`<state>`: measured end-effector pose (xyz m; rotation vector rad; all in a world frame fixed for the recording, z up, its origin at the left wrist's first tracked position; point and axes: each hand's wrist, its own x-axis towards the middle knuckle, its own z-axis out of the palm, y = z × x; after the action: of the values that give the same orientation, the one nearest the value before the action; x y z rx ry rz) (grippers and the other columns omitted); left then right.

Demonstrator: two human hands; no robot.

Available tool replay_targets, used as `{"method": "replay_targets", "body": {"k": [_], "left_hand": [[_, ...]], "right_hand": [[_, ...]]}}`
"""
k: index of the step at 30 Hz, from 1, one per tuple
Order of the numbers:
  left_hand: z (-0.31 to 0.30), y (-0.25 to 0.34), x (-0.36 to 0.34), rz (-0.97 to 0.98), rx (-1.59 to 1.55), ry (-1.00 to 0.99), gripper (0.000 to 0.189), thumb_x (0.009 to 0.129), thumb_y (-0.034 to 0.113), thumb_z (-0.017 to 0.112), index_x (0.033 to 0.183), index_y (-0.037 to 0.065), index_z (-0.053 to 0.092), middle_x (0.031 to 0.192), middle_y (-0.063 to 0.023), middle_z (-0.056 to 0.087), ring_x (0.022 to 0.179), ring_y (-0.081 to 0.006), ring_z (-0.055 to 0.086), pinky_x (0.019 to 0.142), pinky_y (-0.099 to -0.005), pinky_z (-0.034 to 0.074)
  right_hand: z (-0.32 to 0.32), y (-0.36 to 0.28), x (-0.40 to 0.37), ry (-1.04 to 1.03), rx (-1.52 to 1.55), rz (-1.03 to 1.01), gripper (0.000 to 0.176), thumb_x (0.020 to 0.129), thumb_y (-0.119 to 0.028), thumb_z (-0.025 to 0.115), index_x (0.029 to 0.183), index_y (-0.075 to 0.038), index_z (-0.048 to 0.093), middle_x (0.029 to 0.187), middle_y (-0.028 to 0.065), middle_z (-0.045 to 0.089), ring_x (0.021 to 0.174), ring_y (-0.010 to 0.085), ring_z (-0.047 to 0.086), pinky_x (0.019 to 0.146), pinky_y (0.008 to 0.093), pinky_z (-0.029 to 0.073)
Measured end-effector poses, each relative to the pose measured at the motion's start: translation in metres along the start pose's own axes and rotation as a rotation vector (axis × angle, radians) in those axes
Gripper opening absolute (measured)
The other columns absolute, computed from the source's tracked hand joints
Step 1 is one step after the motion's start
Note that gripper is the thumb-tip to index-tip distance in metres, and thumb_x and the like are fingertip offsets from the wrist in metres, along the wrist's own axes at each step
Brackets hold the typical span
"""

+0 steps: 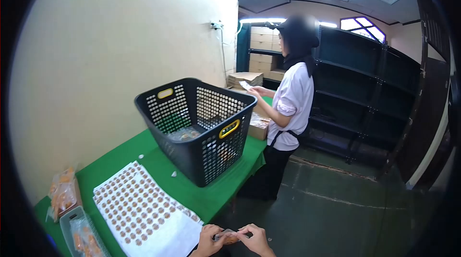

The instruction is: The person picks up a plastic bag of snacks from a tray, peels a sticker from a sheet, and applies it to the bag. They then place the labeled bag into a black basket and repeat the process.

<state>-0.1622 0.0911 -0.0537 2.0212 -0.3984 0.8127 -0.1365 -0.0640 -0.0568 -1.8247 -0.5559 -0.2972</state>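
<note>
My left hand (210,240) and my right hand (255,240) are closed at the bottom of the view, pinching a small clear plastic packet (231,238) between them. Something orange-brown shows inside the packet; its exact kind I cannot make out. Left of my hands, a white sheet of round brown stickers (168,237) lies on the green-covered table (115,153). Part of the sheet's lower rows is bare backing. Behind the sheet stands a black perforated plastic basket (185,158) with yellow-edged handles, holding some clear packets (186,134).
A grey tray (68,230) and a box (65,194) of orange-filled packets sit at the table's left end. Across the table's far end, a co-worker (293,103) holds a small white item near an open carton (258,131). Dark shelves (350,65) line the back.
</note>
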Motion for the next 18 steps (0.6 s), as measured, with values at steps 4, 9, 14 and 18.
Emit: {"method": "replay_targets", "body": {"k": [4, 9, 14, 18], "left_hand": [[0.026, -0.045, 0.030, -0.202, -0.041, -0.317, 0.013, 0.070, 0.016, 0.064, 0.076, 0.004, 0.061, 0.078, -0.0085, 0.061, 0.075, -0.0221, 0.057, 0.080, -0.0369, 0.038], [0.040, -0.070, 0.098, -0.168, -0.318, -0.485, 0.012, 0.074, 0.017, 0.061, 0.080, 0.008, 0.064, 0.094, -0.0092, 0.061, 0.088, -0.0215, 0.057, 0.090, -0.0381, 0.031], [0.065, -0.092, 0.128, -0.067, -0.186, -0.459, 0.013, 0.075, 0.017, 0.058, 0.084, 0.010, 0.064, 0.103, -0.0105, 0.057, 0.100, -0.0226, 0.050, 0.091, -0.0374, 0.029], [0.115, -0.094, 0.144, -0.111, -0.084, -0.228, 0.014, 0.072, 0.018, 0.060, 0.083, 0.012, 0.065, 0.090, -0.0053, 0.061, 0.099, -0.0191, 0.049, 0.088, -0.0351, 0.028]], "right_hand": [[-0.018, 0.029, 0.041, 0.106, -0.052, 0.051, 0.020, 0.058, -0.012, 0.075, 0.060, -0.003, 0.058, 0.064, 0.0092, 0.061, 0.056, 0.0140, 0.058, 0.056, 0.0237, 0.045], [-0.049, 0.055, 0.084, -0.014, 0.073, 0.200, 0.014, 0.063, -0.010, 0.071, 0.067, -0.003, 0.061, 0.069, 0.0079, 0.062, 0.061, 0.0113, 0.057, 0.059, 0.0227, 0.045], [-0.074, 0.065, 0.108, -0.111, 0.101, 0.183, 0.007, 0.069, -0.004, 0.065, 0.075, -0.002, 0.062, 0.076, 0.0072, 0.061, 0.070, 0.0120, 0.056, 0.066, 0.0236, 0.044], [-0.066, 0.063, 0.125, -0.054, 0.147, 0.071, 0.003, 0.071, 0.000, 0.061, 0.071, 0.002, 0.058, 0.069, 0.0080, 0.053, 0.062, 0.0146, 0.054, 0.054, 0.0244, 0.042]]}}
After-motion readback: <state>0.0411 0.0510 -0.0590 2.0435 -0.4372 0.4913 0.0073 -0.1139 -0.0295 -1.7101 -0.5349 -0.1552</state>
